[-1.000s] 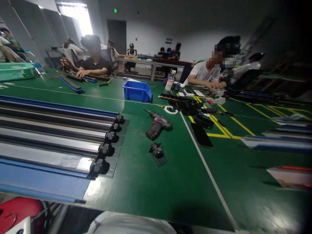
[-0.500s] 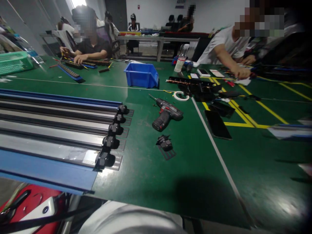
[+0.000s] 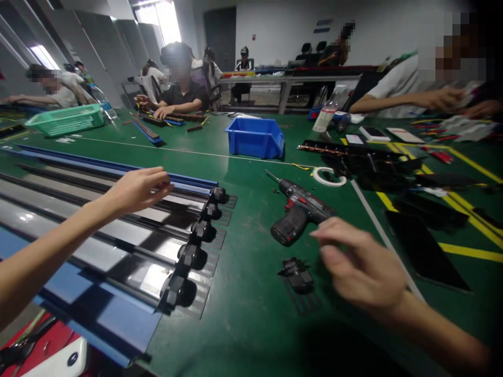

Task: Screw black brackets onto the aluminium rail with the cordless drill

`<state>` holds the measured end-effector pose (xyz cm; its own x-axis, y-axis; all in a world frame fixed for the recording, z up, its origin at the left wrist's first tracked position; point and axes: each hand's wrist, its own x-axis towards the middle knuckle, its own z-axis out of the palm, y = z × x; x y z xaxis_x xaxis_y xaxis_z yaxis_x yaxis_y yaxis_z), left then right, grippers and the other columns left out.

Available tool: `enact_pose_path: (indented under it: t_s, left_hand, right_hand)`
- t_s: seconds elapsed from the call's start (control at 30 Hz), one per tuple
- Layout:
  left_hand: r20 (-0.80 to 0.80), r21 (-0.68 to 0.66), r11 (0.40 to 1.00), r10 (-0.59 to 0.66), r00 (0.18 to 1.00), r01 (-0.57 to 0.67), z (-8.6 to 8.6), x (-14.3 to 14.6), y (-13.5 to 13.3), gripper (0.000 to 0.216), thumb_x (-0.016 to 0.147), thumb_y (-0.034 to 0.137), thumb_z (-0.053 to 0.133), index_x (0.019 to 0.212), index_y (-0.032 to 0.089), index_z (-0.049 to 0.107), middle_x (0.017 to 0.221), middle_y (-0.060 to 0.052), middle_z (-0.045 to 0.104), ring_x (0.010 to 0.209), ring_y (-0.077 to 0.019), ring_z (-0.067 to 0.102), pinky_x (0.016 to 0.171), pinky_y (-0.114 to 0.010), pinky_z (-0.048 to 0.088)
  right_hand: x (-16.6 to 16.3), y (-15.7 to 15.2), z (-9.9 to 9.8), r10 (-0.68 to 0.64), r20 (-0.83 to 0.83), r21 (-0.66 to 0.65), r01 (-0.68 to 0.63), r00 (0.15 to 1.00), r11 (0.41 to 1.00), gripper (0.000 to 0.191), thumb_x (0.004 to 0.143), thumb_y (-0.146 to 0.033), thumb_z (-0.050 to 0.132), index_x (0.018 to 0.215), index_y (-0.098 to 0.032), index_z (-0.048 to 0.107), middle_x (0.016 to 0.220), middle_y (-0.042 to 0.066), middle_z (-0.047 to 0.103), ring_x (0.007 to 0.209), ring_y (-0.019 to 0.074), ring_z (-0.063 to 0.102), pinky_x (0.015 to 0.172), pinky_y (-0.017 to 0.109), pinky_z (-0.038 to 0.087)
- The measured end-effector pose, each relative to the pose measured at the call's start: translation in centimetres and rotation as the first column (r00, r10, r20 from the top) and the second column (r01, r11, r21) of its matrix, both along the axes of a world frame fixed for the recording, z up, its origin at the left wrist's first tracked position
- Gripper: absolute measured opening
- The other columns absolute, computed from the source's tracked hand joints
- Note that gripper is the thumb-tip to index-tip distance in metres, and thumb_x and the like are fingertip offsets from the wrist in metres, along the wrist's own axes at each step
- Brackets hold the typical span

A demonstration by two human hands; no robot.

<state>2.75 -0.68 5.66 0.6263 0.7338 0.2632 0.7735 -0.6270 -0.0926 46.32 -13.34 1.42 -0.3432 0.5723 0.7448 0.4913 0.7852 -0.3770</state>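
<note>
The left hand (image 3: 135, 187) hovers over the long aluminium rails (image 3: 98, 220), fingers loosely curled and holding nothing — whether it touches the blue-edged rail beneath cannot be told. The right hand (image 3: 359, 264), blurred and unclenched, is empty too, its fingertips near the cordless drill (image 3: 296, 214) lying on its side on the green worktop (image 3: 243, 309). A small black bracket (image 3: 296, 275) sits just left of that hand. Black end caps (image 3: 196, 246) line the rail ends — beyond, a blue bin (image 3: 255, 137) and a tape roll (image 3: 329, 176).
</note>
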Motion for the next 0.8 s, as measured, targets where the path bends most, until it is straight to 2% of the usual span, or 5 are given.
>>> enact_pose_path:
  t_s: [0.13,0.33,0.5,0.63,0.8]
  left_hand:
    - [0.096,-0.009,1.0,-0.013,0.995,0.014,-3.3,1.3,5.0,0.039,0.097,0.043,0.046,0.121,0.015,0.059,0.114,-0.012,0.058,0.102,-0.021,0.056,0.09,-0.035,0.044]
    - [0.29,-0.076,0.991,0.131,0.948,-0.114,-8.0,-0.2,7.7,0.055,0.094,0.054,0.045,0.131,0.015,0.055,0.125,-0.015,0.056,0.114,-0.0263,0.052,0.101,-0.041,0.039]
    - [0.266,-0.139,0.983,0.155,0.952,-0.121,-8.7,-1.1,8.5,0.049,0.093,0.054,0.047,0.113,0.014,0.066,0.11,-0.013,0.065,0.107,-0.0263,0.055,0.099,-0.042,0.039]
    - [0.263,-0.129,0.985,0.142,0.954,-0.111,-8.7,-1.3,9.0,0.044,0.093,0.049,0.047,0.112,0.015,0.066,0.11,-0.013,0.065,0.106,-0.0256,0.056,0.098,-0.041,0.04]
    - [0.252,-0.123,0.987,0.135,0.958,-0.107,-8.9,-1.3,8.8,0.043,0.094,0.048,0.046,0.113,0.015,0.066,0.111,-0.013,0.065,0.107,-0.0264,0.056,0.098,-0.042,0.041]
  right_hand:
    - [-5.6,-1.0,-1.3,0.247,0.4,-0.026,-0.258,0.883,0.966,0.024,0.096,-0.02,0.053,0.119,-0.015,0.058,0.079,0.004,0.06,0.073,0.0161,0.055,0.068,0.033,0.046]
    - [-15.0,-4.4,-2.9,0.363,0.387,-0.105,-0.35,0.848,0.931,0.029,0.096,-0.038,0.052,0.113,-0.016,0.059,0.092,0.006,0.063,0.088,0.0187,0.057,0.079,0.036,0.048]
    - [-22.2,-6.3,-6.5,0.438,0.432,0.037,-0.5,0.789,0.865,0.038,0.097,-0.053,0.044,0.095,-0.019,0.061,0.109,0.005,0.066,0.108,0.0229,0.057,0.092,0.04,0.049]
    - [-25.5,-6.7,-8.2,0.398,0.451,0.099,-0.488,0.799,0.867,0.034,0.099,-0.043,0.043,0.104,-0.016,0.063,0.13,0.009,0.062,0.124,0.0235,0.052,0.101,0.038,0.048]
    - [-26.3,-6.9,-9.5,0.361,0.366,0.132,-0.432,0.858,0.892,0.024,0.097,-0.026,0.044,0.102,-0.017,0.065,0.122,0.005,0.067,0.121,0.0207,0.056,0.102,0.038,0.05]
